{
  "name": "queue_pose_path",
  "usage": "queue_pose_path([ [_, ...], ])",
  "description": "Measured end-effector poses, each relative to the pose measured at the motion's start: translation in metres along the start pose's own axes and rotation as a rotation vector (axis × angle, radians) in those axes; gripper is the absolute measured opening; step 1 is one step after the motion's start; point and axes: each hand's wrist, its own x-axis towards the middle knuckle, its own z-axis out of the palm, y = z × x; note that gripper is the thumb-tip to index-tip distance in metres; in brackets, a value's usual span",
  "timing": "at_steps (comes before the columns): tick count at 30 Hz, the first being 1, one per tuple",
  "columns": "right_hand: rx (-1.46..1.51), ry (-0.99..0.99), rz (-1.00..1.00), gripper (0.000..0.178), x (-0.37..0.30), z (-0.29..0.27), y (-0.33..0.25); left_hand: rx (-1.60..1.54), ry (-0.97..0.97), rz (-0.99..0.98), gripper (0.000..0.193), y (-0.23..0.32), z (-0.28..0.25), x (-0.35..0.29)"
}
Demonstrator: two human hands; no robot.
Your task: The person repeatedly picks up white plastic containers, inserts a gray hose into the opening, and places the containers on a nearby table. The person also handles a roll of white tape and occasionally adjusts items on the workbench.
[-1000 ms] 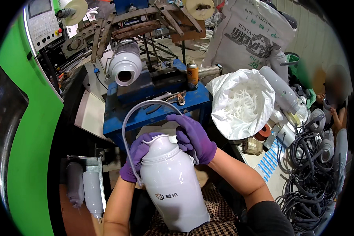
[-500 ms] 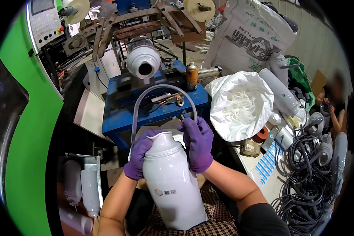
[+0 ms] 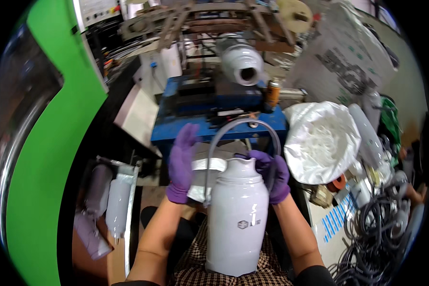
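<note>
A glossy pale grey thermos jug with a spouted neck stands upright at my lap. Its arched grey carrying handle rises over the neck, with its left end beside the jug's shoulder. My left hand, in a purple glove, is raised to the left of the handle, fingers stretched upward, apart from the jug. At the right of the neck, my purple-gloved right hand is closed around the handle's right side. Its fingers reach behind the neck, where their tips are partly hidden.
Ahead stands a blue bench with a machine, another jug body and an orange spray can. On the right are a white bag of translucent rings and a heap of dark handles. Jug bodies lie in a left-hand crate.
My left hand has let go of the jug's neck and opened out to the left. The jug now stands straighter, its printed mark turned. The whole view has shifted, with some blur.
</note>
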Motion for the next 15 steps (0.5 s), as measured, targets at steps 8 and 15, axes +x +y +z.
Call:
queue_pose_path([
  [8, 0.173, -0.060, 0.078, 0.094, 0.009, -0.004, 0.009, -0.474, -0.315, -0.289, 0.037, 0.012, 0.039, -0.023],
  [15, 0.121, 0.022, 0.096, 0.091, 0.011, 0.005, 0.017, 0.775, -0.429, 0.415, 0.020, 0.053, 0.049, -0.025],
])
